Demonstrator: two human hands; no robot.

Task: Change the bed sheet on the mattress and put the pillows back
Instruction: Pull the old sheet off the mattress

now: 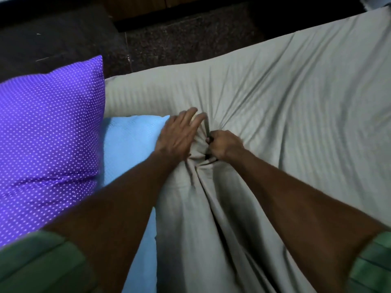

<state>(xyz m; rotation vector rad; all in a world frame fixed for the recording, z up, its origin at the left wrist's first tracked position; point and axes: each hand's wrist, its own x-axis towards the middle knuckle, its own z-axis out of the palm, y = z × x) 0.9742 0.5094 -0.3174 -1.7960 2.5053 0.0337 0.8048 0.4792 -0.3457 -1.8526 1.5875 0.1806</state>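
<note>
A beige striped bed sheet [285,98] covers the mattress and is bunched into folds at the middle. My right hand [225,144] grips a gathered fold of this sheet, fingers curled round it. My left hand [178,134] lies beside it with fingers straight, pressing the sheet at the edge of a light blue pillow [131,144]. A purple pillow with white dots [48,132] sits at the left, partly over the blue one.
Dark speckled floor [186,41] runs along the far side of the bed. Dark wooden furniture stands at the top. Green sleeves show at both lower corners.
</note>
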